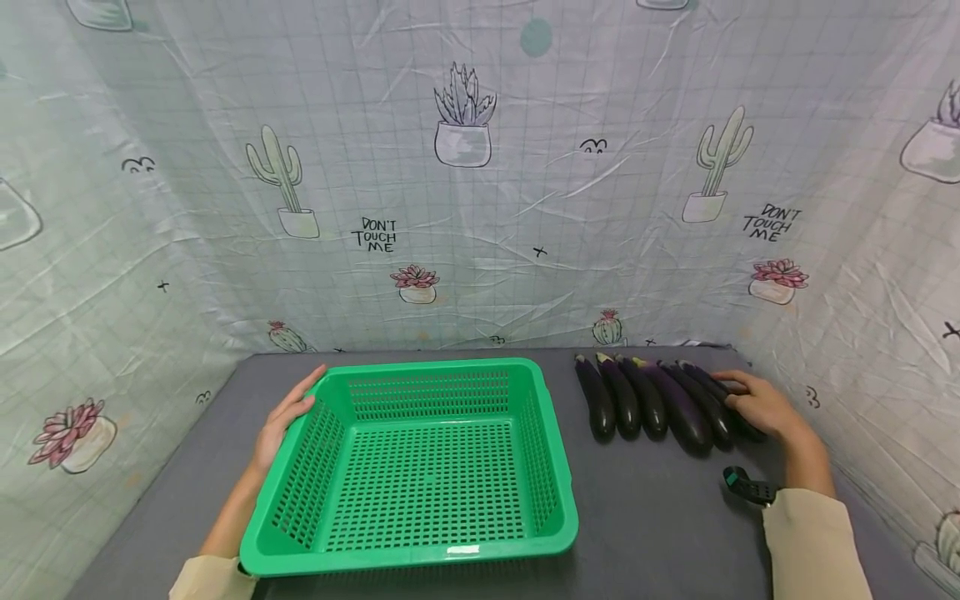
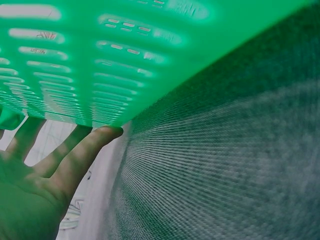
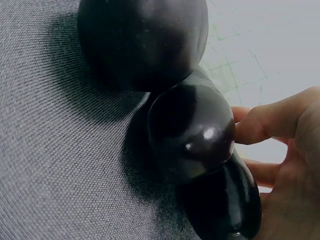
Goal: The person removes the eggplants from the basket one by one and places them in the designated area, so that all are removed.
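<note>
- Left hand (image 1: 283,421) flat, fingers straight, resting against the outer wall of the green basket (image 1: 420,546) on the grey bench (image 1: 652,517)
- Right hand (image 1: 761,406) curled over the nearest eggplant (image 1: 731,404), the outermost in a row of six (image 1: 652,400); fingers touch its skin, grip likely not yet firm
- Step in hand, by my reading: taking up the first eggplant
- Next move calls for closing fingers under it, lifting, carrying it across toward the basket by the left hand
</note>
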{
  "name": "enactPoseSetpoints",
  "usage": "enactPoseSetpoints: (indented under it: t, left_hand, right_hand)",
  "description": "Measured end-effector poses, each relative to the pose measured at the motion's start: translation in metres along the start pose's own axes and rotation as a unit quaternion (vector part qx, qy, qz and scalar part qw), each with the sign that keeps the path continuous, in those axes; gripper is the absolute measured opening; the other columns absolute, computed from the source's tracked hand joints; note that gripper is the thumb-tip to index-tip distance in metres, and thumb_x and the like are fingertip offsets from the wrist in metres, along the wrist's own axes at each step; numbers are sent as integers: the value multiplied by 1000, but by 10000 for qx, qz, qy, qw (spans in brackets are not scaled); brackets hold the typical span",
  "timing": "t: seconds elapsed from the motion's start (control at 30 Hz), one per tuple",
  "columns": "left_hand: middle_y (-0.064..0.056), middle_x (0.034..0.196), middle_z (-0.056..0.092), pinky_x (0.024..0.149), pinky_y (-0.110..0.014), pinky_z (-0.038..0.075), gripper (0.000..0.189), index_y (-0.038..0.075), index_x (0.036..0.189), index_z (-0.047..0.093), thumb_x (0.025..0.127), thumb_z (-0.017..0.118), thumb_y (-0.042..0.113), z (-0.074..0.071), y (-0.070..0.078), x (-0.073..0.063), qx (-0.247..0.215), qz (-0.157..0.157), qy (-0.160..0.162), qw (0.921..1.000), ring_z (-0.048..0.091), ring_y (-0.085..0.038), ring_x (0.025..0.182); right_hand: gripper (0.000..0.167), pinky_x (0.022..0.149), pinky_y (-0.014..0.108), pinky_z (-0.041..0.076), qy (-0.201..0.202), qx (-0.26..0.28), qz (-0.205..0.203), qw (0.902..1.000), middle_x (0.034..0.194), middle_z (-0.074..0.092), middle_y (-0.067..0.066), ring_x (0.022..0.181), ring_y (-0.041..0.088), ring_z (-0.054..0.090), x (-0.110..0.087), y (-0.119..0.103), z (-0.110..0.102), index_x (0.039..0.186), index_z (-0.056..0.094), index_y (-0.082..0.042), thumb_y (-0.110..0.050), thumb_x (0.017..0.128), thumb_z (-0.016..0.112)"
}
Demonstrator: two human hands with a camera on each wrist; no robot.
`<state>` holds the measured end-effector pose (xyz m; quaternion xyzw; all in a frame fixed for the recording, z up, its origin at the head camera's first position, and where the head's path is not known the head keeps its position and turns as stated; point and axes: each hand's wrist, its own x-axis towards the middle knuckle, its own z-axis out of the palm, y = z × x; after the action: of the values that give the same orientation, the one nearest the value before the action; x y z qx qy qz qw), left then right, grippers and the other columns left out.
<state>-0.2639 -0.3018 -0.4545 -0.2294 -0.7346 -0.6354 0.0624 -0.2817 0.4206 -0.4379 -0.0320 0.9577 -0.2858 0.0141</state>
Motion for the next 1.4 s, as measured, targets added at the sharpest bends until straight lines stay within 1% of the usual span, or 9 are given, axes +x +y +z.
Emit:
enactPoseSetpoints:
  t: [0.17,0.3,0.53,0.63,0.7,0.87,1.03,1.23,1.4]
  left_hand:
    - [8,169,25,106,-8,31,53,0,165,19,113,27,12,0,0,0,1,-4,22,10000,29,17,143]
    - [14,166,27,107,-9,32,54,0,165,17,113,26,12,0,-1,0,-124,14,-43,9999,31,16,143]
    - [19,164,29,104,-8,30,54,-1,164,19,113,27,11,-1,-1,1,172,40,10,9998,27,17,143]
    - [16,166,28,105,-9,31,54,-1,164,18,113,27,13,-2,-1,1,80,-19,-1,10000,28,16,143]
    - [11,168,26,105,-9,31,54,-1,164,18,113,27,13,-1,-1,1,42,-18,2,10000,29,16,143]
    - [14,166,28,106,-9,32,53,-1,165,18,113,26,11,0,-1,1,-33,47,-37,10000,30,16,143]
    - [22,162,29,107,-10,33,53,0,165,16,114,24,11,0,-2,1,-225,48,-113,9997,32,15,143]
    - [17,165,29,106,-9,30,53,0,165,19,113,26,10,-2,-2,2,-4,89,-25,10000,28,17,144]
    - [22,161,31,109,-9,32,53,-2,164,15,113,24,10,-1,-4,2,-225,137,-121,9996,31,15,144]
  right_hand:
    - [52,94,73,46,14,93,-65,9999,138,46,50,125,67,47,-1,-1,0,147,44,12,-1,97,52]
    - [51,92,71,48,15,123,-145,9998,136,48,50,124,67,48,-2,-2,-1,144,46,14,1,95,53]
    - [50,91,70,48,12,90,-78,9999,137,48,49,124,66,49,-3,-2,-1,144,46,13,-2,97,53]
    - [50,91,70,49,43,136,-73,9999,138,47,49,124,66,49,-3,-1,0,146,45,13,-3,98,53]
    - [51,91,70,48,61,173,-89,9998,138,46,49,124,67,48,-3,0,1,146,44,12,-2,99,54]
    - [52,92,72,47,99,151,-88,9998,137,46,50,124,67,47,-2,4,1,145,45,12,-2,96,57]
    - [51,90,71,48,59,112,-145,9998,135,48,50,122,67,49,-3,7,-2,142,48,13,0,95,59]
    - [47,90,70,50,-27,60,-210,9998,133,50,50,121,66,51,-7,7,-8,141,49,14,-3,98,56]
    - [47,91,69,50,-85,-34,-84,9999,133,52,49,122,65,52,-8,5,-9,142,48,13,-8,101,56]
